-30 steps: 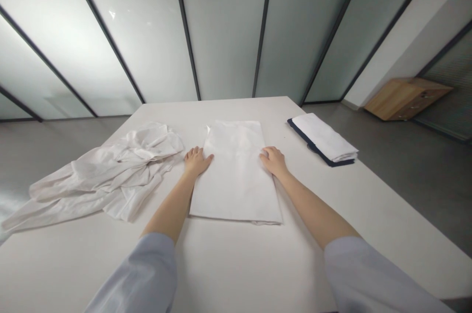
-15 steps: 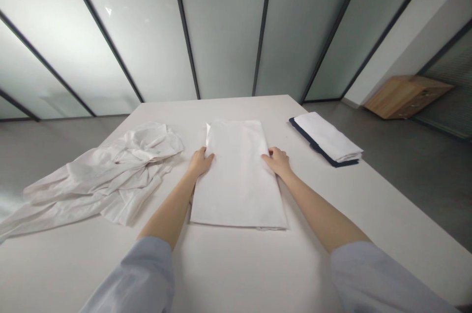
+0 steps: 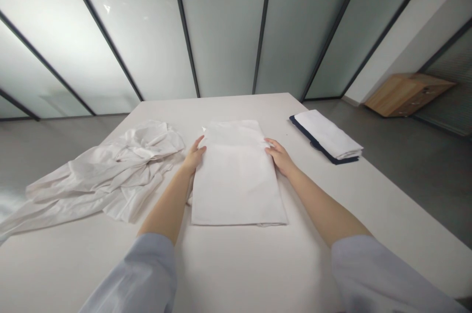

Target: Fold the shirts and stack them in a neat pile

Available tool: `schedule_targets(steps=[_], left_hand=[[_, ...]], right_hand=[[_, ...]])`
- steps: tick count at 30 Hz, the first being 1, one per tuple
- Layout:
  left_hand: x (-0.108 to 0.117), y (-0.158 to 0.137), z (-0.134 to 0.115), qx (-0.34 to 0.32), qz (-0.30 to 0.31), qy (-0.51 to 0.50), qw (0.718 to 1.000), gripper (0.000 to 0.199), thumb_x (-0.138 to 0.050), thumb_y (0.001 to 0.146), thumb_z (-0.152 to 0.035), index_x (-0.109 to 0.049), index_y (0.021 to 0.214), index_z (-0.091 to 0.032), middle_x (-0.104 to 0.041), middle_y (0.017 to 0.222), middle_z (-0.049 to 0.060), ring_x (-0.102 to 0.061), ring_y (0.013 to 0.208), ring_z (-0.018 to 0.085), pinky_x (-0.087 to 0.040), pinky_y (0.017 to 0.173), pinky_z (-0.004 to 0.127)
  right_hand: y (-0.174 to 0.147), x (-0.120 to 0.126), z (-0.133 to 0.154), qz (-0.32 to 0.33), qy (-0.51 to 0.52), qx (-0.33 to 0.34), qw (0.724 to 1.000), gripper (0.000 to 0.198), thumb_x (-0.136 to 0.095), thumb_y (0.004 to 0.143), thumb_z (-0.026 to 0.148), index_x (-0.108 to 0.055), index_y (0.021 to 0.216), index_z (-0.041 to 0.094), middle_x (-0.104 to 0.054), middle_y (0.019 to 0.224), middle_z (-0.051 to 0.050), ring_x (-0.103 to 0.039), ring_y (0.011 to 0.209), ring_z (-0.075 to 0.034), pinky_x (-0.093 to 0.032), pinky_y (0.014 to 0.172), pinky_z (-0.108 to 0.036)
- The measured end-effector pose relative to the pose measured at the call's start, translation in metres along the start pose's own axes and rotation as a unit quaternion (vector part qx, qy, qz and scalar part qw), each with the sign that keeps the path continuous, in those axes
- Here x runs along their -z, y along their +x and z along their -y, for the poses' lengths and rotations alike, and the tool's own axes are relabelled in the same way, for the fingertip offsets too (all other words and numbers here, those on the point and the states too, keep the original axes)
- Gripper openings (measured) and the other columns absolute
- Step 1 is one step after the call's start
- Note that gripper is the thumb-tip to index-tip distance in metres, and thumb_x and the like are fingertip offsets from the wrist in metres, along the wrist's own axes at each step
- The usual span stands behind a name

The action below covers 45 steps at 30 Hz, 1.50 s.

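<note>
A white cloth (image 3: 238,185), folded into a flat rectangle, lies in the middle of the table before me. At its left edge is my left hand (image 3: 194,155), thumb and forefinger closed on the fabric's side. My right hand (image 3: 280,156) grips the opposite edge at about the same height, its thumb near the border and the other fingers partly hidden. Between the two hands a faint crease runs across the cloth, with a slightly greyer band above it. A small bit of fabric shows under the left edge by my wrist.
Crumpled white fabric (image 3: 110,175) spreads over the table's left side. Toward the right edge lies a folded white cloth (image 3: 328,133) on a dark navy piece (image 3: 341,160). The white table (image 3: 250,268) ends before frosted glass panels (image 3: 224,27). A wooden cabinet (image 3: 401,96) stands beyond, right.
Both hands have shifted slightly outward and up along the cloth's sides, and their thumbs have drawn back to its edges. A crease with a greyer band now shows across its upper part.
</note>
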<state>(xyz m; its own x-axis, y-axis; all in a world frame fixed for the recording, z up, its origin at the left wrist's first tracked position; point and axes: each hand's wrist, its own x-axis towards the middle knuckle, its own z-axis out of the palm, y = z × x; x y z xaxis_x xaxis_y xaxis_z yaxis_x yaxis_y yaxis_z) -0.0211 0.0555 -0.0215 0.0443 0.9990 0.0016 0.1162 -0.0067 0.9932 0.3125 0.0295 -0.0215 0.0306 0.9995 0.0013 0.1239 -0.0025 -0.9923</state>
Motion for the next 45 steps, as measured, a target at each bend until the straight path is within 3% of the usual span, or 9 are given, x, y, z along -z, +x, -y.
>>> schedule_targets(steps=[4,10,18,24,30,33,39,42,45], left_hand=[[0.004,-0.005,-0.007,0.034,0.020,0.018,0.999,0.057,-0.056,0.079,-0.047,-0.060,0.125,-0.014,-0.072,0.100,0.009,-0.068,0.084,0.020,-0.056,0.074,0.033],[0.008,-0.013,-0.014,0.084,0.084,0.012,0.993,0.074,-0.071,0.069,-0.026,-0.046,0.138,-0.019,-0.070,0.112,0.009,-0.069,0.085,0.021,-0.057,0.072,0.032],[0.015,-0.006,-0.006,0.019,0.076,0.124,0.989,0.070,-0.070,0.066,-0.024,-0.053,0.133,-0.016,-0.065,0.122,0.011,-0.065,0.099,0.023,-0.054,0.083,0.036],[0.012,0.004,-0.007,-0.053,0.039,0.371,0.926,0.050,-0.061,0.070,-0.025,-0.065,0.118,-0.014,-0.071,0.107,0.009,-0.064,0.096,0.026,-0.051,0.089,0.038],[0.012,-0.004,-0.029,-0.143,0.026,0.458,0.877,0.028,-0.059,0.075,-0.031,-0.073,0.096,-0.020,-0.067,0.113,0.010,-0.057,0.114,0.029,-0.041,0.104,0.041],[0.017,-0.010,-0.044,-0.186,0.024,0.453,0.872,0.025,-0.060,0.074,-0.033,-0.073,0.090,-0.020,-0.064,0.119,0.011,-0.052,0.120,0.029,-0.035,0.109,0.044],[0.033,-0.030,-0.082,-0.161,0.052,0.326,0.930,0.044,-0.054,0.079,-0.054,-0.068,0.092,-0.014,-0.071,0.087,0.007,-0.063,0.083,0.023,-0.051,0.073,0.030],[0.038,-0.029,-0.100,-0.176,0.051,0.366,0.912,0.047,-0.055,0.077,-0.061,-0.068,0.088,-0.017,-0.071,0.087,0.005,-0.062,0.081,0.023,-0.049,0.072,0.028],[0.039,-0.009,-0.116,-0.179,0.065,0.465,0.865,0.042,-0.057,0.077,-0.060,-0.069,0.084,-0.020,-0.071,0.086,0.005,-0.063,0.081,0.024,-0.047,0.074,0.029]], right_hand=[[0.002,0.002,-0.002,0.034,-0.005,-0.004,0.999,0.046,-0.053,0.073,0.022,-0.062,0.118,0.023,-0.070,0.109,-0.002,-0.064,0.098,-0.021,-0.049,0.088,-0.033],[0.001,0.003,0.001,0.055,-0.069,-0.006,0.996,0.057,-0.056,0.067,0.019,-0.061,0.124,0.019,-0.069,0.115,-0.004,-0.063,0.100,-0.020,-0.047,0.091,-0.031],[0.007,0.004,-0.004,0.059,-0.198,0.024,0.978,0.057,-0.055,0.068,0.010,-0.061,0.124,0.017,-0.069,0.111,-0.006,-0.064,0.092,-0.019,-0.049,0.084,-0.029],[0.007,-0.005,0.000,-0.006,-0.397,0.106,0.912,0.033,-0.054,0.077,0.009,-0.068,0.106,0.018,-0.068,0.107,-0.008,-0.060,0.101,-0.021,-0.044,0.094,-0.033],[0.002,-0.003,0.006,-0.073,-0.453,0.202,0.865,0.025,-0.053,0.080,0.013,-0.070,0.098,0.018,-0.061,0.110,-0.013,-0.053,0.108,-0.027,-0.041,0.098,-0.039],[-0.001,0.001,0.017,-0.050,-0.415,0.236,0.877,0.026,-0.050,0.080,0.014,-0.067,0.099,0.018,-0.064,0.109,-0.011,-0.057,0.102,-0.025,-0.044,0.092,-0.037],[-0.016,0.019,0.055,-0.032,-0.342,0.226,0.912,0.020,-0.050,0.084,0.027,-0.064,0.097,0.020,-0.067,0.084,-0.004,-0.058,0.074,-0.020,-0.043,0.065,-0.027],[-0.016,0.029,0.073,-0.022,-0.331,0.230,0.915,0.019,-0.052,0.084,0.029,-0.065,0.096,0.020,-0.066,0.081,-0.003,-0.056,0.071,-0.018,-0.041,0.062,-0.025],[0.001,0.032,0.088,-0.006,-0.360,0.210,0.909,0.017,-0.055,0.081,0.025,-0.066,0.094,0.019,-0.066,0.077,-0.001,-0.054,0.067,-0.016,-0.040,0.061,-0.025]])
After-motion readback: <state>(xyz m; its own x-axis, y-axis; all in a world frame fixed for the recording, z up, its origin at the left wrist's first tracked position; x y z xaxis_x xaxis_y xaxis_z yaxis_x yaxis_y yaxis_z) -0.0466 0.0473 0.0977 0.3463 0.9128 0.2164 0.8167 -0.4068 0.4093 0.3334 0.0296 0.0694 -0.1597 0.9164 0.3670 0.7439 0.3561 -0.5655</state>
